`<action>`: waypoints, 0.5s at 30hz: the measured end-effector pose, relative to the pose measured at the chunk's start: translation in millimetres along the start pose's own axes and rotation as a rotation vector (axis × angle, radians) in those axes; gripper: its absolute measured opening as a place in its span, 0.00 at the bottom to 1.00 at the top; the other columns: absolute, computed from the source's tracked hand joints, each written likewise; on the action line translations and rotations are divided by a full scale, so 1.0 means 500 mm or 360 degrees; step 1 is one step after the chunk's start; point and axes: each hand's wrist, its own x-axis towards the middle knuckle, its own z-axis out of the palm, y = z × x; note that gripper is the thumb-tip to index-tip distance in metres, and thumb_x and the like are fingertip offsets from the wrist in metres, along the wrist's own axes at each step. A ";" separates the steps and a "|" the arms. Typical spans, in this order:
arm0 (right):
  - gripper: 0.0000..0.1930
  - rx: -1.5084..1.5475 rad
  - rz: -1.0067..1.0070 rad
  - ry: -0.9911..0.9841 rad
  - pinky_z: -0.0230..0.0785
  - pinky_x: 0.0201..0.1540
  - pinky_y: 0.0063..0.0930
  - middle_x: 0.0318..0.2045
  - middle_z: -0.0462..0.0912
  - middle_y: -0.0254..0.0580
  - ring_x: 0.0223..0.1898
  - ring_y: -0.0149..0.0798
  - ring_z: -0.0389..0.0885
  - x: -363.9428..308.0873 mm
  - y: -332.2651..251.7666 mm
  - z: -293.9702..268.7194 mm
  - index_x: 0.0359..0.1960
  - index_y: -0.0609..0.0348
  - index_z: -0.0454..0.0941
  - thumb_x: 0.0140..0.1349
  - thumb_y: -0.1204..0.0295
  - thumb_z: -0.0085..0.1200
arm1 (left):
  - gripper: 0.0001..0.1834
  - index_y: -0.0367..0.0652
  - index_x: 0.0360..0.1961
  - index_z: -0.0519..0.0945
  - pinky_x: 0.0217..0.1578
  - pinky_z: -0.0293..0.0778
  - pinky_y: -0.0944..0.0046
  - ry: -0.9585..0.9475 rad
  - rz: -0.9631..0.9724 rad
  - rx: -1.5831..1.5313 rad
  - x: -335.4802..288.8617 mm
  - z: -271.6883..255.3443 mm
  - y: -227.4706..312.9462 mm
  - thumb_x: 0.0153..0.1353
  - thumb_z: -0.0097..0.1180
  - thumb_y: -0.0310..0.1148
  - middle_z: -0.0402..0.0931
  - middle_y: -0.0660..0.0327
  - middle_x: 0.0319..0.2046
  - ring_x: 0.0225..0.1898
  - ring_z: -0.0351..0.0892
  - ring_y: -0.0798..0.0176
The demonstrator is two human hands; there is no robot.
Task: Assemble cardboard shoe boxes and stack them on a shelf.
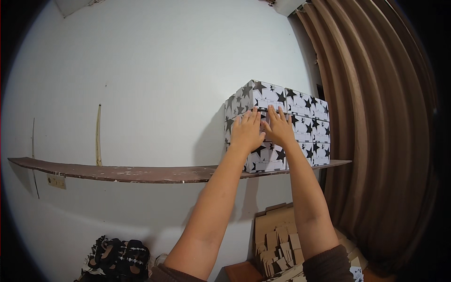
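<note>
Both the left hand (247,133) and right hand (281,131) extend their fingers, gripping nothing, against the left column of white, black-starred boxes (299,102), stacked near the right end of a brown wall shelf (141,174) beside a brown curtain (345,75).

Left hand (247,132) and right hand (280,131) partly hide one box (264,116); the lower edge crops the shoes (133,257).

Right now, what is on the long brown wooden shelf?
White boxes with black stars stand stacked on the shelf, toward its right end. The left hand and right hand partly hide their fronts; the surface beneath them is covered.
</note>
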 end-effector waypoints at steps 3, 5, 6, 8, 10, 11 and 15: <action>0.33 -0.0099 -0.0029 -0.0022 0.34 0.68 0.57 0.68 0.55 0.34 0.70 0.42 0.46 0.014 -0.015 -0.006 0.68 0.50 0.53 0.64 0.49 0.37 | 0.38 0.42 0.65 0.58 0.65 0.51 0.52 -0.0019 -0.0018 -0.0048 0.003 0.006 -0.009 0.57 0.52 0.47 0.50 0.57 0.68 0.68 0.52 0.58; 0.33 -0.0083 0.0022 -0.0199 0.35 0.68 0.56 0.68 0.54 0.34 0.70 0.42 0.45 0.016 -0.018 -0.010 0.68 0.49 0.52 0.64 0.48 0.36 | 0.38 0.42 0.65 0.58 0.65 0.51 0.52 -0.0047 -0.0027 -0.0018 -0.004 0.013 -0.014 0.57 0.52 0.47 0.50 0.57 0.68 0.68 0.51 0.58; 0.32 -0.0069 -0.0001 -0.0217 0.37 0.68 0.56 0.69 0.53 0.34 0.70 0.42 0.46 0.017 -0.014 -0.011 0.68 0.49 0.53 0.64 0.52 0.39 | 0.38 0.42 0.65 0.58 0.65 0.50 0.51 -0.0057 -0.0033 0.0013 -0.004 0.014 -0.013 0.57 0.52 0.47 0.51 0.57 0.68 0.68 0.51 0.58; 0.31 -0.0118 -0.0029 -0.0307 0.38 0.68 0.56 0.69 0.53 0.34 0.70 0.42 0.46 0.015 0.001 -0.023 0.68 0.49 0.53 0.64 0.54 0.40 | 0.38 0.42 0.65 0.59 0.65 0.50 0.51 -0.0091 -0.0019 0.0019 -0.011 0.019 0.003 0.57 0.52 0.47 0.51 0.57 0.68 0.68 0.50 0.58; 0.30 -0.0085 -0.0102 -0.0393 0.43 0.66 0.55 0.67 0.56 0.35 0.69 0.44 0.50 -0.004 0.010 -0.035 0.66 0.51 0.56 0.62 0.60 0.45 | 0.38 0.42 0.65 0.59 0.65 0.50 0.50 -0.0142 -0.0010 0.0024 -0.033 0.028 0.023 0.56 0.52 0.47 0.52 0.57 0.68 0.68 0.50 0.58; 0.30 -0.0092 -0.0093 -0.0396 0.43 0.66 0.55 0.67 0.56 0.35 0.69 0.44 0.50 -0.017 0.014 -0.043 0.66 0.51 0.56 0.62 0.60 0.45 | 0.36 0.42 0.64 0.60 0.65 0.50 0.50 -0.0164 -0.0015 -0.0007 -0.044 0.030 0.035 0.55 0.53 0.45 0.52 0.58 0.68 0.68 0.52 0.58; 0.22 -0.0101 -0.0313 -0.0276 0.56 0.60 0.52 0.57 0.72 0.38 0.62 0.45 0.64 -0.121 0.044 -0.031 0.56 0.52 0.69 0.59 0.65 0.47 | 0.35 0.41 0.63 0.63 0.64 0.51 0.48 -0.0287 -0.0024 -0.0050 -0.112 0.072 0.091 0.55 0.54 0.44 0.53 0.55 0.67 0.67 0.52 0.56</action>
